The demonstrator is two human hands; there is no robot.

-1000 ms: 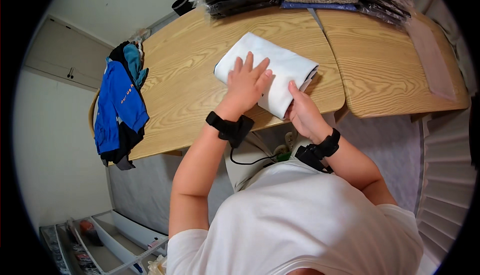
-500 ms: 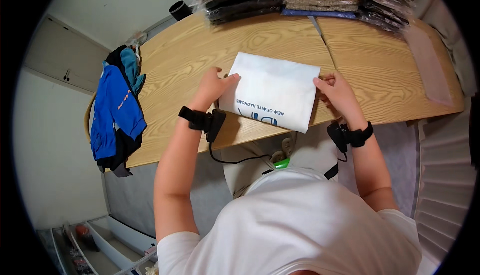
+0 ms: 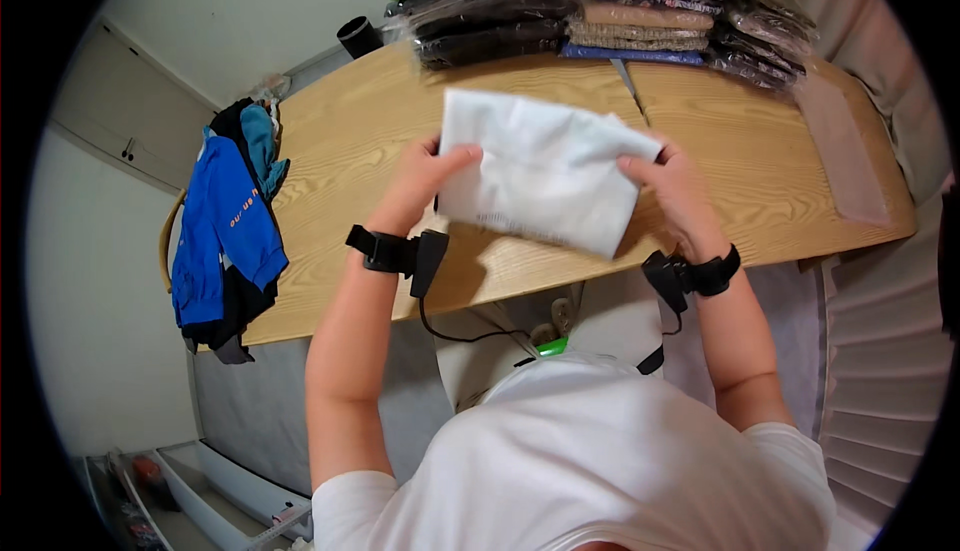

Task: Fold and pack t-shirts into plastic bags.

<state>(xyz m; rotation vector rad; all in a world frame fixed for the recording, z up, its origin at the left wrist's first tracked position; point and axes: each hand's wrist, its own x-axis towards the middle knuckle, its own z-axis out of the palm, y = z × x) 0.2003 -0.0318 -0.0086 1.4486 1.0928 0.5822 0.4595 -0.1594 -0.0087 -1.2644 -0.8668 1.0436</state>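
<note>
A folded white garment point(image 3: 540, 173) is held up in front of me, above the near part of the wooden table. My left hand point(image 3: 425, 176) pinches its left edge, thumb on top and fingers behind. At the right edge my right hand point(image 3: 672, 186) grips the cloth near the far corner, where it bunches and creases. Faint dark print shows along the near edge, smeared by motion. Both wrists wear black straps with small black devices.
Stacks of folded clothes in clear plastic bags point(image 3: 500, 26) stand along the far side of the table point(image 3: 340, 171). A blue jacket point(image 3: 225, 216) and other clothes hang at the left edge. A pale pink strip point(image 3: 840, 156) lies at the right. Grey bins point(image 3: 215, 491) stand lower left.
The garment has been raised and tilted; its large dark print no longer shows. My right hand has closed further over its right edge, creasing the cloth. My left hand keeps its edge.
</note>
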